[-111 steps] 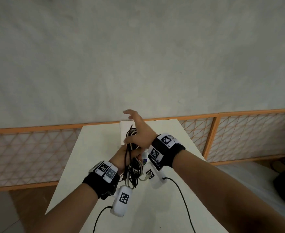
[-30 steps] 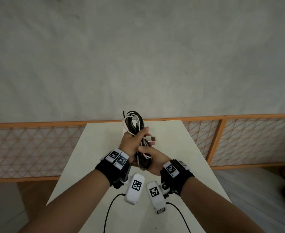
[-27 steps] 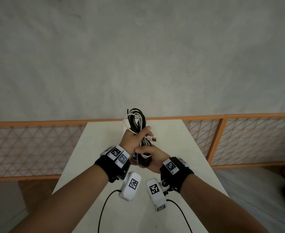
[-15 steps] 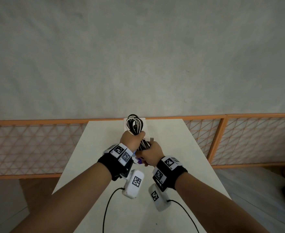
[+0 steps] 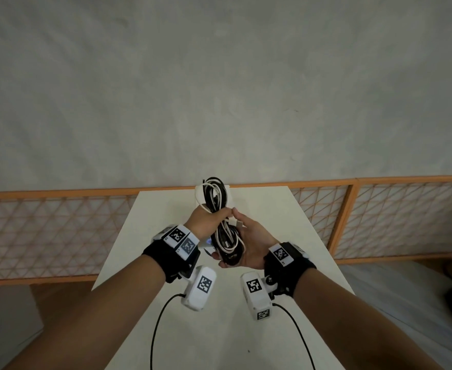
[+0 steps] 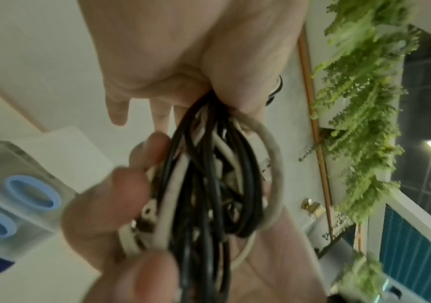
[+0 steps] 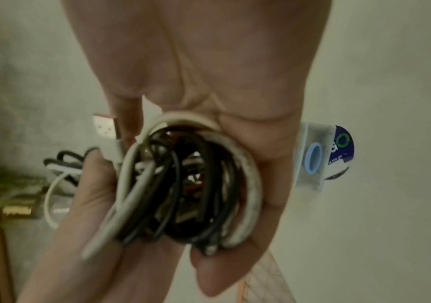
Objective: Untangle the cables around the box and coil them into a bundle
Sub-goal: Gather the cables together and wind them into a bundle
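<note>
Now the cable bundle (image 5: 223,222), black and white loops together, is held upright above the tabletop (image 5: 272,228), in front of the box (image 5: 227,193) at the far edge. The left hand (image 5: 206,221) grips the bundle's middle, fingers (image 6: 154,147) curled round the strands. The right hand (image 5: 251,245) has turned palm-up since half a second ago, when it was a closed fist beside the left hand. It now cups the lower loops, with its fingers (image 7: 209,272) curled under them and its thumb beside a white USB plug (image 7: 105,127). The upper loops stand taller above the left hand than before. The wrist views show a second box with blue rings (image 6: 31,193) near the hands; whether it touches them cannot be told.
</note>
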Motion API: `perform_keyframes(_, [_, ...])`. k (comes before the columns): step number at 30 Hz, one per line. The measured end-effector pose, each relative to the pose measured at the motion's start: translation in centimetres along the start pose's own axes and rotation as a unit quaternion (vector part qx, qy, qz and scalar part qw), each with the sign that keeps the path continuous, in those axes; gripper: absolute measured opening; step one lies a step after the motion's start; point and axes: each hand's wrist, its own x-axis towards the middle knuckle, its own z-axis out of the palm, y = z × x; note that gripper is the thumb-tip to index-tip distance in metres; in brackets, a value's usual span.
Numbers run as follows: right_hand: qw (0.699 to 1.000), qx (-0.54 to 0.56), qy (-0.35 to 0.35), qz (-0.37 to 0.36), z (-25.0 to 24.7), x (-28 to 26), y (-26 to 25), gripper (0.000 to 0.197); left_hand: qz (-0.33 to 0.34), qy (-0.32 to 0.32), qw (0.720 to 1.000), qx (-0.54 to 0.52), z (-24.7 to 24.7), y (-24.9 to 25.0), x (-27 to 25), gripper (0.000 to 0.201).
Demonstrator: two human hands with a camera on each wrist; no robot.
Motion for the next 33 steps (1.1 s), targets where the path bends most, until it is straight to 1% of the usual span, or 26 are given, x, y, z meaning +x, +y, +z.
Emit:
perform_keyframes(2, [1.0, -0.015, -0.01, -0.025, 0.2, 0.0, 0.5, 0.053, -0.02, -0.018, 0.999, -0.027, 0.0, 0.4, -0.1, 0.012])
perform_keyframes(4, [0.998, -0.042, -0.028, -0.036, 0.5, -0.1, 0.7, 0.056, -0.051, -0.031, 0.997, -0.044, -0.2, 0.8, -0.1, 0.016])
perform_keyframes(5, [0.998, -0.046, -0.031, -0.036, 0.6, -0.1, 0.7, 0.058, -0.055, -0.033, 0.997, -0.042, -0.2, 1.0, -0.1, 0.018])
perform_keyframes(7, [0.998, -0.032, -0.024, -0.043, 0.5, 0.1, 0.6, 0.058, -0.04, -0.032, 0.998, -0.026, -0.3, 1.3, -0.2, 0.019])
perform_keyframes(9, [0.999, -0.017, -0.01, -0.046, 0.6, 0.1, 0.3, 0.056, -0.02, -0.04, 0.999, -0.009, -0.4, 1.6, -0.3, 0.025])
perform_keyframes(10, [0.999, -0.032, 0.004, -0.044, 0.8, 0.0, 0.1, 0.053, -0.012, -0.046, 0.999, 0.001, -0.4, 1.6, -0.4, 0.028])
perform_keyframes(12, [0.995, -0.084, 0.032, -0.038, 1.5, -0.2, 0.0, 0.037, -0.009, -0.057, 0.998, 0.019, -0.3, 1.8, -0.6, 0.023])
perform_keyframes(14, [0.99, -0.111, 0.072, -0.047, 2.4, -0.3, 0.0, 0.024, -0.012, -0.059, 0.998, 0.026, -0.2, 1.8, -0.5, 0.023])
perform_keyframes(16, [0.979, -0.135, 0.13, -0.085, 3.0, -0.1, 0.1, 0.016, -0.022, -0.05, 0.998, 0.019, -0.1, 2.0, -0.5, 0.025])
perform_keyframes(18, [0.963, -0.155, 0.185, -0.12, 3.5, 0.0, 0.3, 0.007, -0.04, -0.029, 0.999, -0.008, -0.1, 2.0, -0.6, 0.022])
perform_keyframes(20, [0.953, -0.163, 0.218, -0.136, 3.8, 0.2, 0.5, 0.008, -0.066, -0.03, 0.997, -0.039, -0.2, 2.2, -0.7, 0.019])
perform_keyframes(22, [0.951, -0.16, 0.227, -0.137, 3.9, 0.3, 0.7, 0.009, -0.097, -0.03, 0.991, -0.089, -0.4, 2.7, -1.0, 0.019])
perform_keyframes(23, [0.953, -0.159, 0.221, -0.13, 3.9, 0.3, 0.8, 0.01, -0.11, -0.018, 0.986, -0.123, -0.5, 3.0, -1.1, 0.025])
perform_keyframes(24, [0.957, -0.153, 0.211, -0.125, 4.0, 0.3, 0.9, 0.011, -0.112, -0.001, 0.981, -0.16, -0.5, 3.2, -1.0, 0.036])
perform_keyframes(26, [0.965, -0.14, 0.19, -0.117, 4.2, 0.2, 1.1, 0.011, -0.09, 0.022, 0.968, -0.232, -0.5, 3.7, -1.0, 0.069])
perform_keyframes(27, [0.966, -0.144, 0.186, -0.112, 4.1, 0.2, 1.1, 0.011, -0.075, 0.03, 0.966, -0.247, -0.4, 3.8, -0.8, 0.081])
perform_keyframes(28, [0.965, -0.156, 0.184, -0.102, 4.0, 0.2, 1.0, 0.012, -0.06, 0.04, 0.965, -0.251, -0.3, 4.0, -0.8, 0.084])
perform_keyframes(29, [0.964, -0.171, 0.181, -0.089, 3.9, 0.3, 1.0, 0.014, -0.043, 0.055, 0.966, -0.251, -0.2, 4.1, -0.8, 0.078])
perform_keyframes(30, [0.965, -0.181, 0.173, -0.073, 3.8, 0.3, 0.8, 0.015, -0.031, 0.072, 0.966, -0.246, 0.0, 4.1, -0.9, 0.064])
perform_keyframes(32, [0.972, -0.183, 0.144, -0.044, 3.3, 0.4, 0.6, 0.016, -0.032, 0.094, 0.97, -0.223, 0.0, 4.4, -1.3, 0.035])
perform_keyframes(33, [0.976, -0.177, 0.12, -0.037, 2.9, 0.2, 0.5, 0.025, -0.034, 0.094, 0.973, -0.21, 0.0, 4.3, -1.3, 0.027])
